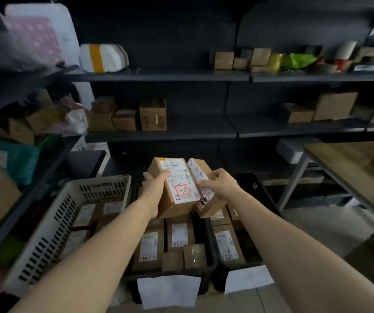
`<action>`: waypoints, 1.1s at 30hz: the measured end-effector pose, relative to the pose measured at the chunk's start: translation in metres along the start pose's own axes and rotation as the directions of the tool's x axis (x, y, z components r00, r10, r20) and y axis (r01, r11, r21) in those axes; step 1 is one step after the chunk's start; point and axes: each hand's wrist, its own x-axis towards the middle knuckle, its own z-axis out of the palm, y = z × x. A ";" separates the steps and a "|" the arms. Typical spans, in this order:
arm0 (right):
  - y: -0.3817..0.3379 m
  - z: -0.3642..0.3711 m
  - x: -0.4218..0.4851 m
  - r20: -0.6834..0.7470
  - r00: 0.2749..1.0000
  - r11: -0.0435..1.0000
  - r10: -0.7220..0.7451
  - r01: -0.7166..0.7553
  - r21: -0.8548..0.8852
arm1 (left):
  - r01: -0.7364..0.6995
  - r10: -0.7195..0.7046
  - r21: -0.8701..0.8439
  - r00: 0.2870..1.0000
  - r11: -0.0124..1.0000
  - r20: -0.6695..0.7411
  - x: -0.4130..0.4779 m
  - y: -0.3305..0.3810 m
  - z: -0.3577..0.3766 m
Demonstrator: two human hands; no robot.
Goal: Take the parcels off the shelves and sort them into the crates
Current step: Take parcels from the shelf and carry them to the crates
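My left hand (153, 190) grips a brown cardboard parcel (177, 185) with a white label and a red stamp. Right beside it, my right hand (221, 182) holds a second brown parcel (206, 199) with a white label, tilted to the right. Both parcels hang above the black middle crate (211, 264), which holds several labelled boxes. A grey slotted crate (52, 224) at the left and a black crate (252, 184) at the right also hold boxes.
Dark shelves (159, 75) behind the crates carry cardboard boxes (153, 115), a white wrapped parcel (103, 57) and bags. A wooden table (357, 163) stands at the right. More parcels fill the shelving on the left. White paper tags (169, 290) hang on the crate fronts.
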 end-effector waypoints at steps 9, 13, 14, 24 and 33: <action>0.014 0.034 0.100 0.161 0.979 0.981 0.121 -0.143 0.131 | 0.079 -0.074 0.200 0.997 0.977 -0.030 0.104 -0.010 -0.012; 0.017 0.047 0.135 0.165 0.969 0.954 0.182 -0.215 0.208 | 0.009 -0.002 0.326 1.000 0.945 -0.022 0.142 -0.007 -0.012; 0.019 0.050 0.143 0.157 0.967 0.946 0.200 -0.232 0.225 | 0.002 0.000 0.346 1.000 0.938 -0.007 0.154 -0.011 -0.009; 0.123 -0.005 0.185 -0.219 0.861 0.886 0.460 -0.427 0.182 | -0.045 -0.077 0.487 0.971 0.872 0.227 0.221 -0.046 0.066; 0.239 -0.009 0.215 -0.271 0.766 0.809 0.583 -0.580 0.101 | -0.093 -0.070 0.490 0.950 0.867 0.304 0.242 -0.104 0.161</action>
